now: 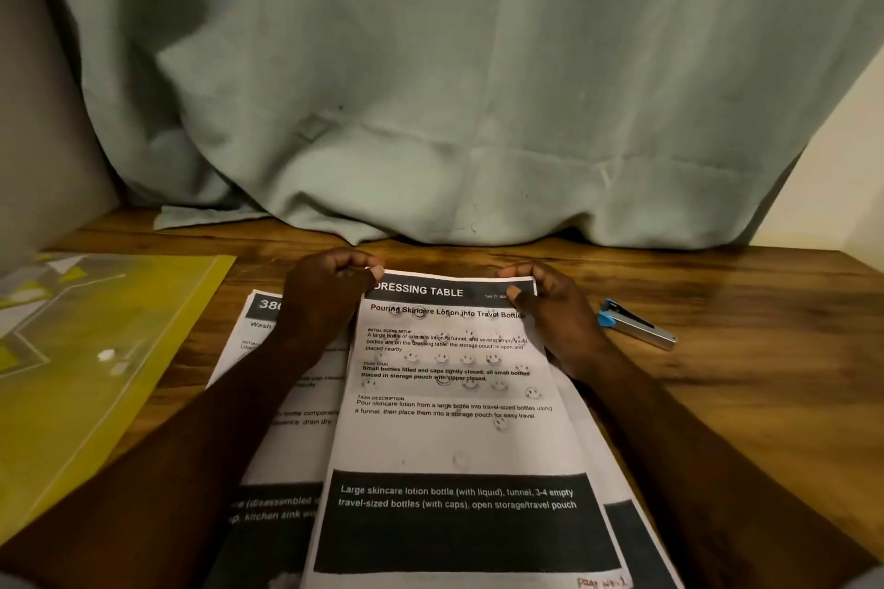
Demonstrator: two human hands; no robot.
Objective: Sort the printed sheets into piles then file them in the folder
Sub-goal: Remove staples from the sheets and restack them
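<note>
A printed sheet headed "DRESSING TABLE" lies in front of me on the wooden table. My left hand pinches its top left corner. My right hand pinches its top right corner, thumb on the paper. Another printed sheet lies partly under it to the left, half hidden by my left forearm. More paper peeks out beneath on the right. A yellow and grey folder lies shut at the left of the table.
A blue and silver stapler lies on the wooden table just right of my right hand. A pale green cloth hangs behind, its hem resting on the table's far edge.
</note>
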